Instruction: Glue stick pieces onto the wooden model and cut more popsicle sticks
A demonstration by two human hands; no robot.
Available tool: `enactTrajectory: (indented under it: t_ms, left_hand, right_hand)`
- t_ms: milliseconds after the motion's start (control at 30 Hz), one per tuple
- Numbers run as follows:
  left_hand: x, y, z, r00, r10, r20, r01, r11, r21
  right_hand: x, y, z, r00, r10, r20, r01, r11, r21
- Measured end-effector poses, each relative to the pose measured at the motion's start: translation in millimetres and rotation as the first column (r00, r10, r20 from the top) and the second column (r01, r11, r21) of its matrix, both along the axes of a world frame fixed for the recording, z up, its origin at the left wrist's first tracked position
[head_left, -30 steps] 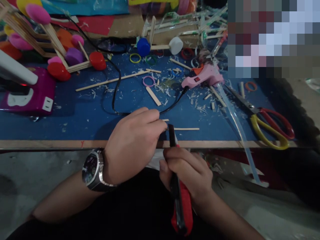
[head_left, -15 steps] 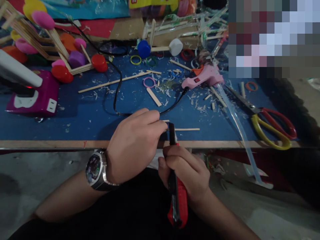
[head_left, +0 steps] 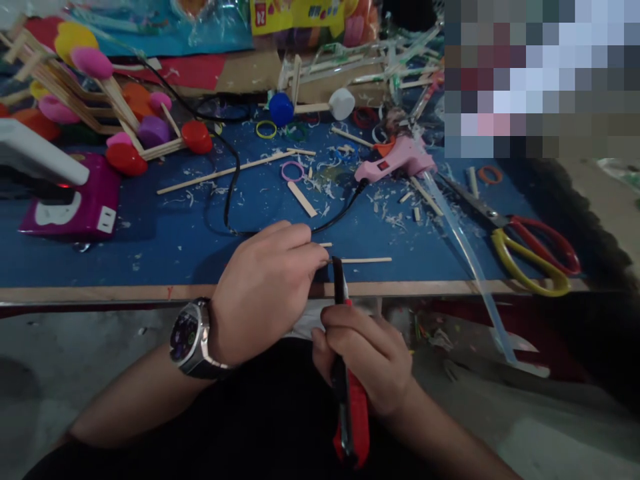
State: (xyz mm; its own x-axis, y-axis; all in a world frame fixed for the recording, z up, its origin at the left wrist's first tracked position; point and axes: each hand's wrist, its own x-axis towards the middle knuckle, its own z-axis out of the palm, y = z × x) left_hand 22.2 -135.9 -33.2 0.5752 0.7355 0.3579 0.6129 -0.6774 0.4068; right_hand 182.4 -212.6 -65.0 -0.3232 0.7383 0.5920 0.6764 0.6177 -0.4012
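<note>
Little has changed: at six o'clock my left hand point(head_left: 263, 293) pinches a thin stick point(head_left: 369, 260), my right hand point(head_left: 373, 353) grips a knife point(head_left: 359, 413) against it.

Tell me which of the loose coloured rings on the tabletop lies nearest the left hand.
The light purple ring, just beyond the flat wooden piece; the yellow ring and the others lie farther from the left hand.

silver-and-black watch point(head_left: 190, 337), round dark face; black clothing point(head_left: 240, 413).
</note>
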Motion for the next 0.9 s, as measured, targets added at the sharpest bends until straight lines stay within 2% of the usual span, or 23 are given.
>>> enactTrajectory:
  t_ms: [133, 333, 567, 767, 900]
  left_hand:
    - [-0.6, -0.2, -0.3, 1.000, -0.021, -0.015, 0.021, 1.000, -0.008]
    - [-0.3, -0.1, -0.9, 1.000, 0.002, 0.002, -0.002, 1.000, -0.014]
    - [-1.2, -0.2, -0.4, 1.000, -0.014, -0.002, 0.014, 1.000, -0.005]
    - [-1.6, 0.0, -0.2, 1.000, 0.004, 0.009, -0.004, 1.000, -0.018]
    - [-1.8, 0.1, 0.2, 1.000, -0.007, -0.002, 0.007, 1.000, -0.016]
  right_hand:
    - [0.5, 4.3, -0.1, 0.999, 0.005, -0.053, -0.005, 1.000, -0.003]
    - [0.8, -0.8, 0.7, 1.000, -0.003, -0.008, 0.003, 1.000, -0.009]
    - [-1.8, 3.1, 1.6, 0.998, -0.044, -0.042, 0.044, 0.999, -0.005]
    - [-0.1, 3.8, 0.1, 0.999, 0.016, -0.029, -0.016, 1.000, -0.001]
    - [-1.9, 7.0, -1.4, 0.997, -0.035, -0.064, 0.036, 0.999, 0.011]
